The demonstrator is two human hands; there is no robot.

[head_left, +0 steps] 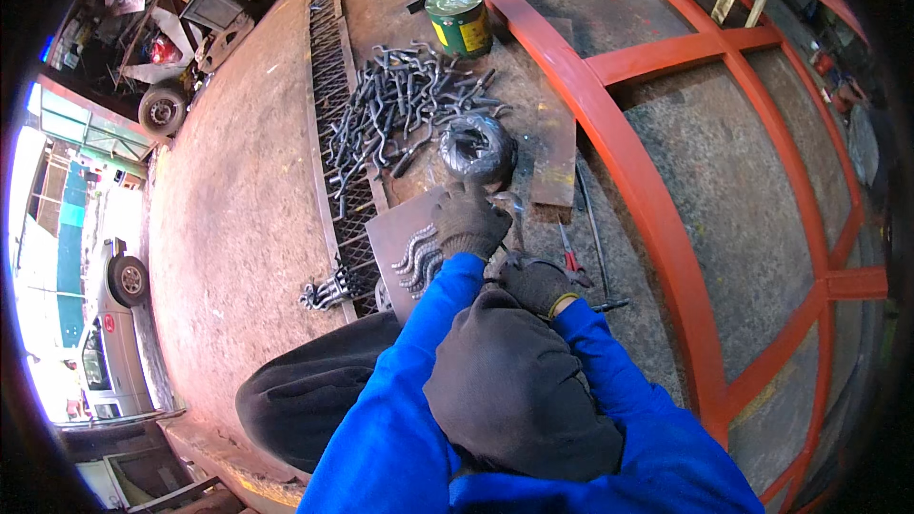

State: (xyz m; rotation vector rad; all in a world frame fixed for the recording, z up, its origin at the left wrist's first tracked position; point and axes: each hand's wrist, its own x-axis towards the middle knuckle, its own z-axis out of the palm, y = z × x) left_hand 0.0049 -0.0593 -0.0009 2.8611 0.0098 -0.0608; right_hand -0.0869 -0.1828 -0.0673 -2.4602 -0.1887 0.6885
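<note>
On the grey plate (388, 230), wavy metal rods (417, 261) lay beside the gloved left hand (468, 221) — fingers curled, hold indeterminable; the gloved right hand (535, 286) sat near a red-handled tool (571, 261) — finger state hidden.

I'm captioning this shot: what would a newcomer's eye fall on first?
Probably the large red metal frame sweeping down the right side. Next might come the heap of dark, bent rods at upper centre, with a green can at its upper right. Below the heap, the gloved left hand and right hand stand out against bright blue sleeves.
</note>
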